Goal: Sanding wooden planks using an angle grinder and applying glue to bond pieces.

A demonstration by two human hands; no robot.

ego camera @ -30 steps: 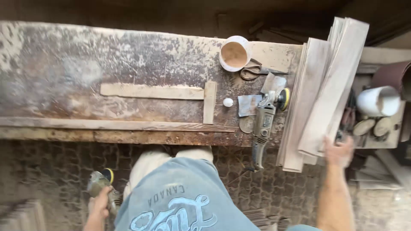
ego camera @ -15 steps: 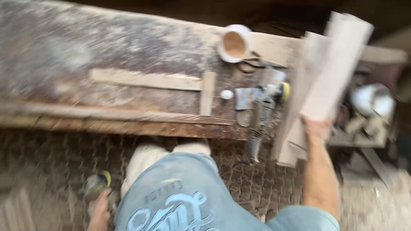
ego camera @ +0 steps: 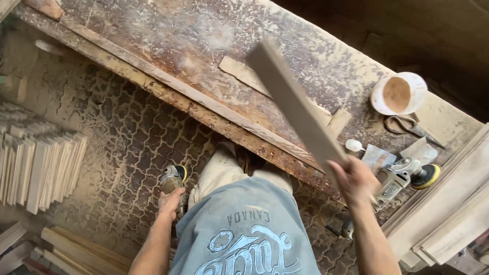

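Observation:
My right hand [ego camera: 356,181] grips one end of a long pale wooden plank [ego camera: 293,102], which is lifted above the worn workbench [ego camera: 168,40] and points away to the upper left. My left hand [ego camera: 170,201] hangs low beside my leg and holds a small power sander [ego camera: 172,178] with a yellow pad. On the bench below the plank lie a flat wooden strip [ego camera: 242,74] and a short wooden block [ego camera: 338,122].
A white cup of brown powder [ego camera: 397,94], scissors [ego camera: 410,127], a scraper blade [ego camera: 377,155], a small white ball [ego camera: 353,145] and a second sander [ego camera: 407,175] lie at the bench's right end. Stacked planks [ego camera: 448,203] sit far right, more boards [ego camera: 35,163] on the floor left.
My right hand took one plank off the stack at the right and swung it left over the bench. My head turned left, bringing the floor boards into view. The left hand stayed low.

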